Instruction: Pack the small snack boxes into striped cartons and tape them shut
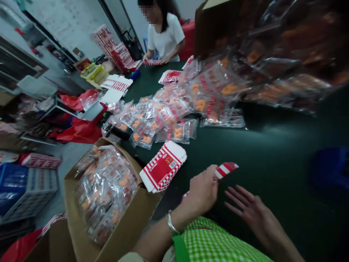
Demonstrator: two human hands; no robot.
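Observation:
My left hand (203, 189), with a silver bangle on its wrist, is closed round a red and white striped flat carton (226, 170). One end of the carton sticks out past the fingers; most of it is hidden by the hand. Just right of it, my right hand (249, 207) has its fingers stretched out and holds nothing. Left of my left hand lies a stack of red and white flat cartons (163, 167). Beyond that stack, clear plastic packets (163, 116) with orange pieces inside are heaped on the dark green table (261, 149).
An open cardboard box (148, 203) full of similar packets stands at the table's left edge. A large box (207, 32) spills bigger packets at the upper right. Across the table, a person (166, 36) handles a striped carton. A blurred blue object (329, 167) is at the right.

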